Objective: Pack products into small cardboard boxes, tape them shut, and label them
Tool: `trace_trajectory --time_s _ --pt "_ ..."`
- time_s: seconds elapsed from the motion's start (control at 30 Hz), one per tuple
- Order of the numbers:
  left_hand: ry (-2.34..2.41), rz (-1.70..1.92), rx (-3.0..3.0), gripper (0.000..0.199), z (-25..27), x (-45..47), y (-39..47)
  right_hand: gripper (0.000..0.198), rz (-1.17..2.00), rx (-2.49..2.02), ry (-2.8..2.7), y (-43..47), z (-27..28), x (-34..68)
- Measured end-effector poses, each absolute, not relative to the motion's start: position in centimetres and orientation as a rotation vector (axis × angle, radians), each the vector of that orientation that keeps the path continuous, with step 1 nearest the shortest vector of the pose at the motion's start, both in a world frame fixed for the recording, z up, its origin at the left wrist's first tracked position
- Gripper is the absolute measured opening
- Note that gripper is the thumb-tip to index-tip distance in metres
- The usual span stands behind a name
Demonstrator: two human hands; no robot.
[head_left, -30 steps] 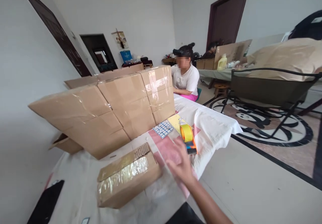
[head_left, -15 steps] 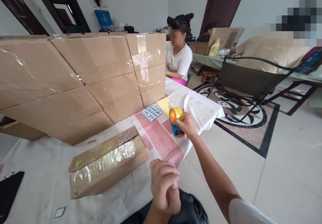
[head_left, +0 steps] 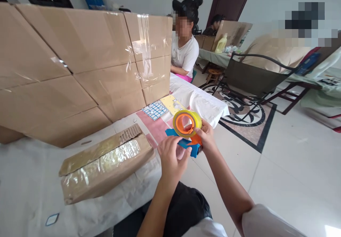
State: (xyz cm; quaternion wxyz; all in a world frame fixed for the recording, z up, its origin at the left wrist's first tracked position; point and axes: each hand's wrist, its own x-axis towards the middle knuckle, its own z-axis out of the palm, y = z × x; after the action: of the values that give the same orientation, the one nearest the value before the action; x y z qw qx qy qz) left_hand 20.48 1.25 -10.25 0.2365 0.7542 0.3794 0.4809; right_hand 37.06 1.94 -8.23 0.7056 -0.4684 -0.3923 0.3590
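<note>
In the head view my right hand grips a tape dispenser with a blue and orange body. A wide yellow tape roll with an orange core sits on it. My left hand is at the dispenser's near side, its fingers and thumb curled about the blue edge; the exact contact is partly hidden. To the left of my hands lies a closed cardboard box, with shiny clear tape along its top seam.
Stacked taped cardboard boxes form a wall along the table's far side. A blue-grid card and a yellow card lie beyond the dispenser. A person sits past the stack. A folding chair stands on the floor at right.
My right hand has raised the tape dispenser off the table and brought it closer. My left hand has moved up from near my lap to the dispenser. The view has shifted slightly.
</note>
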Motion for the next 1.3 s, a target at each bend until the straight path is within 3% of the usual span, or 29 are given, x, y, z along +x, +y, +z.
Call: trace_trajectory --time_s 0.33,0.47,0.73,1.3 --pt "1.059 1.107 1.691 0.010 -11.2 20.0 1.0 0.042 0.955 -0.996 -1.014 2.1 -11.3 34.1" --pt "1.096 1.161 1.499 0.020 -11.6 20.2 0.8 0.053 0.812 -1.074 -1.052 3.0 -13.2 34.4" --pt "1.057 1.107 1.338 0.026 -11.2 19.9 -0.1 0.046 0.523 -1.273 -0.944 5.2 -12.6 33.5" --pt "0.993 0.992 1.506 0.024 -12.3 17.9 -1.4 0.054 0.696 -1.080 -0.580 8.6 -10.4 34.6"
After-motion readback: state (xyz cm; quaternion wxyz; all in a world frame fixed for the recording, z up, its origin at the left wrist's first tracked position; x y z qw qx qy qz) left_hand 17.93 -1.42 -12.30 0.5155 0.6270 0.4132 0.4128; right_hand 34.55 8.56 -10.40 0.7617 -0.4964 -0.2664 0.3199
